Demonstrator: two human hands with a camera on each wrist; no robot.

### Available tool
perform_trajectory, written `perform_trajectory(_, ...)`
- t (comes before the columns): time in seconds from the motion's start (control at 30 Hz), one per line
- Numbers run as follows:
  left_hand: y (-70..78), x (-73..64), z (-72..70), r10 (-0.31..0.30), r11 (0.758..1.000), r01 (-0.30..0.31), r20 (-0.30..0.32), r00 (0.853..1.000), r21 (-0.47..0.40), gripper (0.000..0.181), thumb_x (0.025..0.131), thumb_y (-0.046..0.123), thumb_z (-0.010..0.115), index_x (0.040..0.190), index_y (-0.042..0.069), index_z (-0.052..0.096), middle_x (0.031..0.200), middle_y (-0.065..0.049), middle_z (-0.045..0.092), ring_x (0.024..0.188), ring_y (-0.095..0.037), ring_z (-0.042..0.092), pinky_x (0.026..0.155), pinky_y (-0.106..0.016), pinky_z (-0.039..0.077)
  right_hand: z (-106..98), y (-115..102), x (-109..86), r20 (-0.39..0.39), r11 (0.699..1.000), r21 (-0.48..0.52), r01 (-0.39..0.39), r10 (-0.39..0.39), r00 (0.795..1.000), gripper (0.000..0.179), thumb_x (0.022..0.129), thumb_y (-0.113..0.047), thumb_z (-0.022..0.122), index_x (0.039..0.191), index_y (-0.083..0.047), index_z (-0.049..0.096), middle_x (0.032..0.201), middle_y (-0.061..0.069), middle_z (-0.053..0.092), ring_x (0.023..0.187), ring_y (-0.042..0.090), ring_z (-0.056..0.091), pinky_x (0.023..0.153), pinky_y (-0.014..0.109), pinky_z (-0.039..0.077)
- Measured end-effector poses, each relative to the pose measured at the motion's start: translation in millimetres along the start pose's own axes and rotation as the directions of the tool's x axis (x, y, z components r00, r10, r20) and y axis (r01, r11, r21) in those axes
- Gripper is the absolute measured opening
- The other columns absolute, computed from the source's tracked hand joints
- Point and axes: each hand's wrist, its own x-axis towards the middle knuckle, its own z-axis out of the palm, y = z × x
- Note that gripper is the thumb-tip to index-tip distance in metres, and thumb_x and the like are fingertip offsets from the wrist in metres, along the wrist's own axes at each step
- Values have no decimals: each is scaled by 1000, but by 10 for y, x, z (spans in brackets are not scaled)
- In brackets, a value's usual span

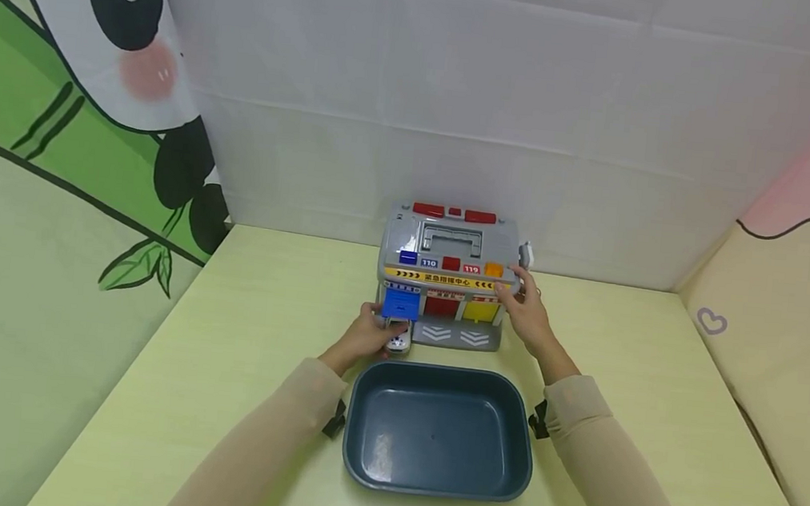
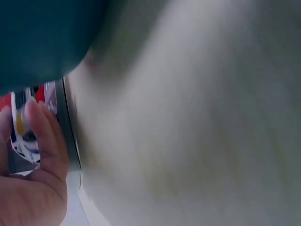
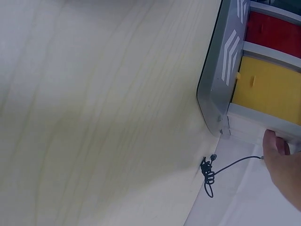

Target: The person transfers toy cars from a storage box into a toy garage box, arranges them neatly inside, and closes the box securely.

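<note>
A grey toy garage [image 1: 407, 233] stands against the back wall, with a blue door [image 1: 400, 304], a red door [image 1: 441, 307] and a yellow door [image 1: 481, 312] along its front. My left hand [image 1: 363, 336] pinches a small white toy car [image 1: 399, 344] between thumb and fingers, right in front of the blue door on the garage's ramp. At the garage's right end, my right hand [image 1: 532, 319] grips the corner under the roof edge. The left wrist view shows the car partly covered by the fingers [image 2: 44, 132].
A dark blue-green plastic tub [image 1: 428, 488] sits on the table in front of the garage, between my forearms. Beside the garage's right side lies a bundled black cord [image 3: 208, 175]. Printed cloth walls [image 1: 507, 77] enclose the table at back and sides.
</note>
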Motion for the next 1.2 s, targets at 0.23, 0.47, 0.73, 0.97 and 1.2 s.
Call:
perform_trajectory(0.23,-25,59,3,-19,999,18,-7,1000,-42,84,89,34,73,146,0,21,106,-22,60,60,-19,63,61,-30,54,-2,53,55,-5,1000,8,16,-16,1000,63,101,-34,55,152,-15,24,134,26,44,118,35,49,101,47,39)
perform_trajectory(0.47,-26,117,-44,44,999,-43,51,998,-16,100,78,14,83,151,2,16,104,-17,65,91,-24,64,88,-41,49,-61,93,166,13,1000,-3,21,-21,1000,64,101,-37,54,153,-16,22,136,26,42,121,36,47,104,48,37)
perform_trajectory(0.73,11,197,-52,98,978,-104,40,994,181,100,74,10,84,151,1,21,99,-11,66,88,-22,62,82,-39,51,-114,96,244,37,1000,-9,7,-7,999,65,101,-36,53,154,-17,21,136,25,42,120,35,47,104,47,37)
perform_trajectory(0.97,55,214,-55,155,950,-152,13,988,273,80,83,16,77,146,-1,30,112,-18,63,94,-28,60,89,-46,49,-113,-98,141,51,1000,-3,-3,3,999,61,103,-25,51,153,-8,20,135,30,41,120,39,46,103,49,37)
perform_trajectory(1.2,77,260,-40,134,960,-127,-10,991,251,71,89,14,70,145,0,29,114,-20,62,86,-26,65,82,-41,53,-108,81,238,32,1000,3,2,-2,999,63,101,-34,54,153,-17,23,136,26,43,119,35,48,102,46,38)
